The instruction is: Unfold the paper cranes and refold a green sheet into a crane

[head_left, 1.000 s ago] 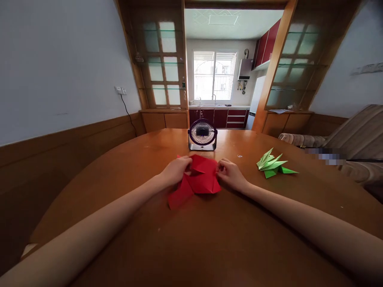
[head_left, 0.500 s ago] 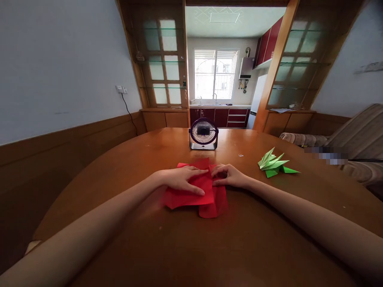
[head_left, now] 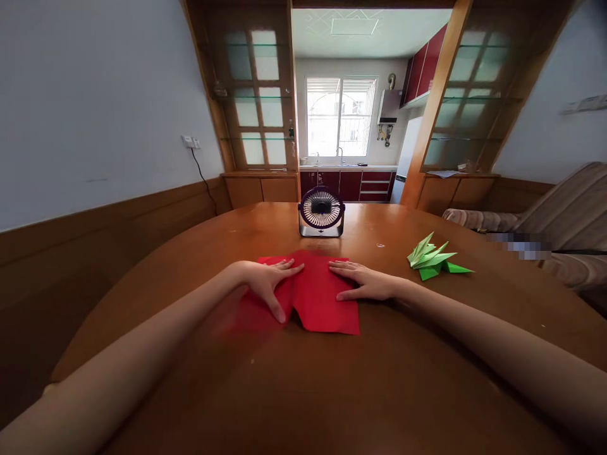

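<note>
Both bare forearms extend forward and converge toward the centre. The left hand (head_left: 268,284) lies palm down, fingers extended, thumb splayed toward the body. The right hand (head_left: 365,283) lies palm down, fingers straight and pointing left. Neither hand grips.

A small fan (head_left: 321,212) and green origami (head_left: 435,260) on the table (head_left: 332,379)

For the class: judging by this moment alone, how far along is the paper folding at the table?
Done: one green folded paper figure lies finished at the right of the table, beyond the hands. In hand: the red paper lies spread almost flat, with the left hand and right hand pressed open on it. Left: the red sheet shows creases but no figure yet, so nearly all its folding seems to remain.
</note>
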